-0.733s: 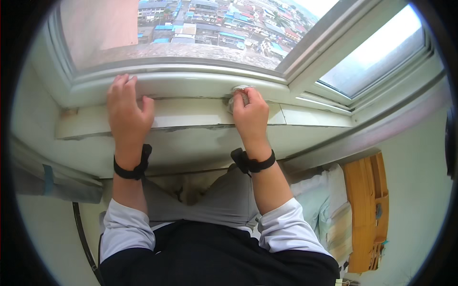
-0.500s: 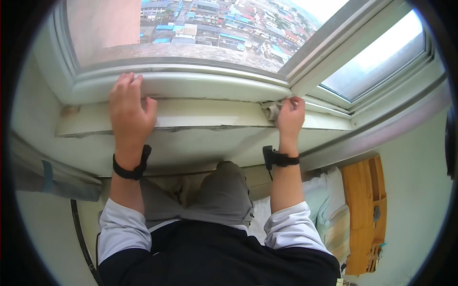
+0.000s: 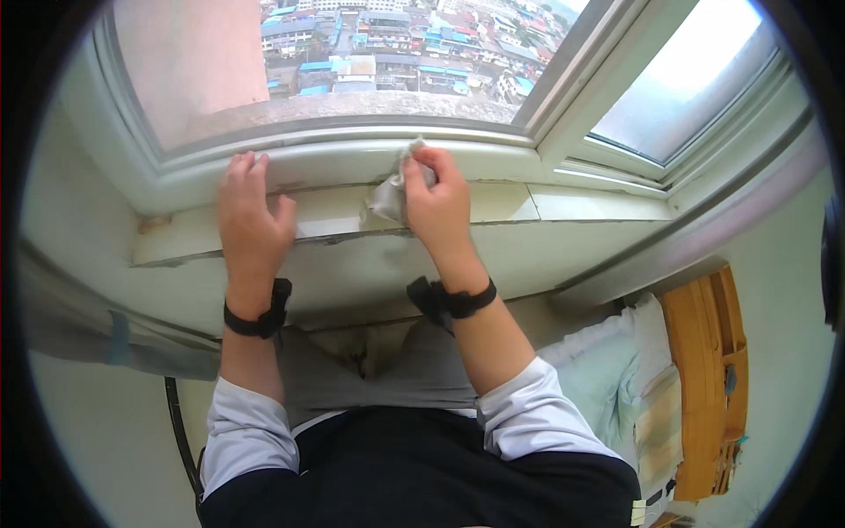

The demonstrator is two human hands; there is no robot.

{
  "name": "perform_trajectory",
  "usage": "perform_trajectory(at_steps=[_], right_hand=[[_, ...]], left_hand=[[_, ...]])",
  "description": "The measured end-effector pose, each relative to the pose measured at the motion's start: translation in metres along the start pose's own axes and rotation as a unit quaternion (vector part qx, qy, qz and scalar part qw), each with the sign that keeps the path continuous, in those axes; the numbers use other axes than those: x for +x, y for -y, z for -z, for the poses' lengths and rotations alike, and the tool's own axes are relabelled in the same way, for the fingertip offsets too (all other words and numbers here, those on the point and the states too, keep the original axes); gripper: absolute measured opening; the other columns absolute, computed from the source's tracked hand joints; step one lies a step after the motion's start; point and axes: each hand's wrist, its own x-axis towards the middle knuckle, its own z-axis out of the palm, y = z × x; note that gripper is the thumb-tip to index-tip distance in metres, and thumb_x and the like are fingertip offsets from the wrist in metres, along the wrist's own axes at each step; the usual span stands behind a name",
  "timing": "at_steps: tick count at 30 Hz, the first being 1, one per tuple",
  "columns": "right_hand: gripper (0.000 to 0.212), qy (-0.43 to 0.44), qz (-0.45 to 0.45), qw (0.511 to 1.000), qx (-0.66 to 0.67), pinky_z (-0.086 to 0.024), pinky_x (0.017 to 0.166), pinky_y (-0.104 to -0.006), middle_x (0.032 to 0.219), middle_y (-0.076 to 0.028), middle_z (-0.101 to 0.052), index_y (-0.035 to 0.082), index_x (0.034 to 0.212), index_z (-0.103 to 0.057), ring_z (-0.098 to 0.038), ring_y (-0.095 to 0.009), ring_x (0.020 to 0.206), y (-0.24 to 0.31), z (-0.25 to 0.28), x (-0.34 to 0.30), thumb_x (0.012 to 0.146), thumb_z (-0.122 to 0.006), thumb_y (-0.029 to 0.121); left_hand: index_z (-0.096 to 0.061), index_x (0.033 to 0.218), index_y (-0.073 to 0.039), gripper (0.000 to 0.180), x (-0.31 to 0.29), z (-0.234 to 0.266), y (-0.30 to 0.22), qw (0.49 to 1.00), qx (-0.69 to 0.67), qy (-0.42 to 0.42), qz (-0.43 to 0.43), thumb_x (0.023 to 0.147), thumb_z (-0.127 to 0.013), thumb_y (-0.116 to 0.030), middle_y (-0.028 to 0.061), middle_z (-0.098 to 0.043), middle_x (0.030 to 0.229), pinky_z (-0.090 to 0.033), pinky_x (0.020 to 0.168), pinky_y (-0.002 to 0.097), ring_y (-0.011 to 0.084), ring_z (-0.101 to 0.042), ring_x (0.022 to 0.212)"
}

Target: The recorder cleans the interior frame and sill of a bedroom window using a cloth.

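Note:
A white window frame (image 3: 343, 160) runs across in front of me, with a pale tiled sill (image 3: 493, 203) below it. My right hand (image 3: 438, 195) grips a crumpled greyish-white cloth (image 3: 388, 197) against the lower rail of the frame, near its middle. One end of the cloth pokes up above the fingers; the rest hangs over the sill. Farther left, my left hand (image 3: 253, 211) rests with fingertips on the same rail, fingers extended and thumb apart, holding nothing. Each wrist wears a black strap.
A large glass pane (image 3: 387, 66) and a smaller right pane (image 3: 682, 84) face outdoors over rooftops. The sill's front edge is rough and dark in places. Behind me at right are a bed (image 3: 590, 374) and a wooden headboard (image 3: 704, 378). A gathered grey curtain (image 3: 167, 348) is at left.
My right hand has slid the cloth leftward along the frame, from the right corner to near the middle. My left hand stays at the rail, and the whole view has shifted slightly.

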Motion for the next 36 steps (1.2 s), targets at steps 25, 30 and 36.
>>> perform_trajectory(at_steps=[25,30,36], right_hand=[[0.020,0.118,0.088,0.989,0.005,-0.042,0.059,-0.0287,0.075,-0.006,-0.057,0.000,0.088,-0.063,-0.050,-0.013,0.064,-0.010,0.020,-0.030,0.102,-0.069,0.013],[0.031,0.044,0.076,0.996,-0.034,-0.035,0.054,-0.0282,0.062,-0.002,-0.047,0.001,0.077,-0.060,-0.041,-0.011,0.057,-0.040,0.015,-0.032,0.103,-0.069,0.015],[0.031,0.007,0.101,0.994,-0.037,-0.034,0.051,-0.0320,0.062,-0.005,-0.050,0.002,0.073,-0.059,-0.042,-0.013,0.054,-0.037,0.010,-0.036,0.099,-0.072,0.012]], left_hand=[[-0.065,0.113,-0.002,0.031,0.035,0.157,0.113,0.963,-0.022,-0.120,0.240,0.095,-0.076,-0.025,0.0220,-0.074,0.090,-0.059,0.071,0.0430,0.0415,-0.075,0.086],[-0.066,0.109,-0.002,0.024,0.122,0.153,0.147,0.981,0.076,-0.156,0.088,0.099,-0.070,-0.023,0.0235,-0.073,0.092,-0.057,0.074,0.0498,0.0452,-0.071,0.088],[-0.062,0.121,-0.004,0.031,0.074,0.093,0.162,0.971,0.194,-0.140,0.006,0.092,-0.068,-0.015,0.0170,-0.066,0.106,-0.059,0.069,0.0496,0.0420,-0.068,0.079]])
